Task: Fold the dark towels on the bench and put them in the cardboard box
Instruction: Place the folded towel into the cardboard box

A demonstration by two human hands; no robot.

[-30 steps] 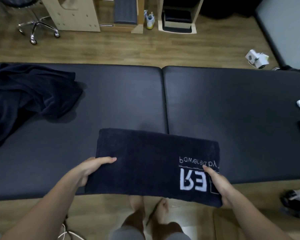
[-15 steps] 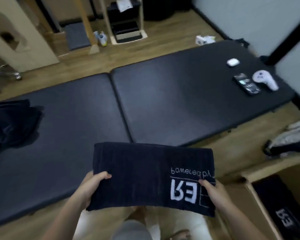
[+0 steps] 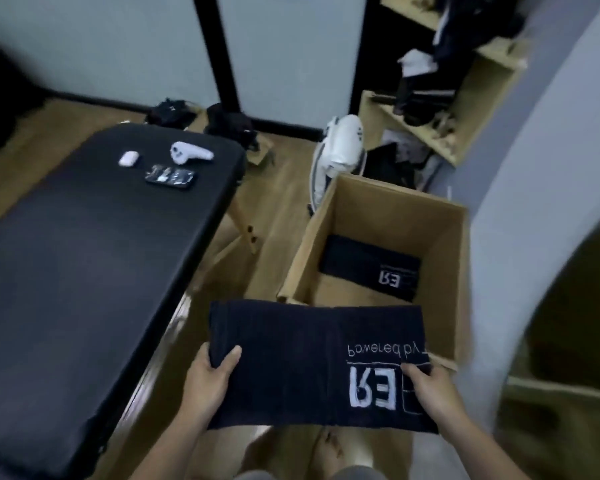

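A folded dark towel (image 3: 302,365) with white lettering is held flat in the air, between the bench and the box. My left hand (image 3: 210,377) grips its left edge, thumb on top. My right hand (image 3: 430,386) grips its right edge by the lettering. The open cardboard box (image 3: 461,271) stands on the floor just beyond the towel. Another folded dark towel (image 3: 368,268) lies flat on the box bottom. The black padded bench (image 3: 66,271) stretches along my left side.
At the bench's far end lie a phone (image 3: 170,176), a white case (image 3: 129,158) and a white controller (image 3: 189,153). Black bags (image 3: 229,126) and a white-and-dark bag (image 3: 340,150) sit on the wooden floor behind the box. Cluttered wooden shelves (image 3: 465,105) stand at back right; a grey wall (image 3: 534,202) rises to the right.
I have turned right and carried the folded towel off the bench toward the box. The box and the towel inside it have come into full view; the unfolded pile has left view.
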